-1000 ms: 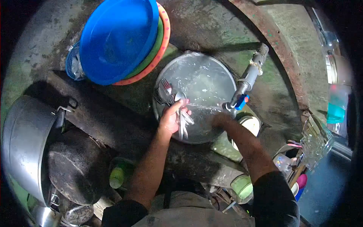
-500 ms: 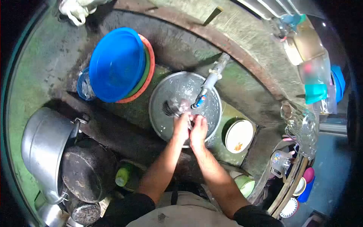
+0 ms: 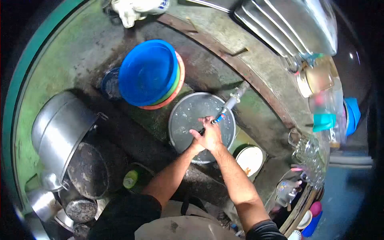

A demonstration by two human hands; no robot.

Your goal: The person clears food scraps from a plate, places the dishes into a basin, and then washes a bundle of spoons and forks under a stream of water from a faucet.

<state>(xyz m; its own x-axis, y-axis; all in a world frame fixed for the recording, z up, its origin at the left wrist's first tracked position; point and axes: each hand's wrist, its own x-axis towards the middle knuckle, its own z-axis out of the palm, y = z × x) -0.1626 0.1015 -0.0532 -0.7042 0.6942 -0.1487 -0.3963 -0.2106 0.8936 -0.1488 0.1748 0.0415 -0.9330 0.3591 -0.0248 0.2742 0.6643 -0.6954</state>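
Note:
Over the water-filled metal basin (image 3: 182, 138), my two hands come together just below the tap (image 3: 219, 118). My left hand (image 3: 196, 140) has its thumb stuck out to the left, its palm largely covered. Across it lies my right hand (image 3: 212, 138), fingers curled in against the left. Something dark shows in the gap between the hands; I cannot tell what it is. The tap has a blue handle and sits on a grey pipe (image 3: 236, 97). Bubbles and ripples mark the water.
Stacked tubs, a blue one (image 3: 146, 74) on top, stand behind left. A large silver pot (image 3: 60, 124) and a blackened pan (image 3: 88, 170) lie at left. A white plate (image 3: 250, 158) with food scraps is right of the basin. Glasses (image 3: 308, 156) line the right ledge.
The view has shifted, with the basin now lower and further right. The forks that stuck out left of my left hand no longer show. My right hand has moved across my left.

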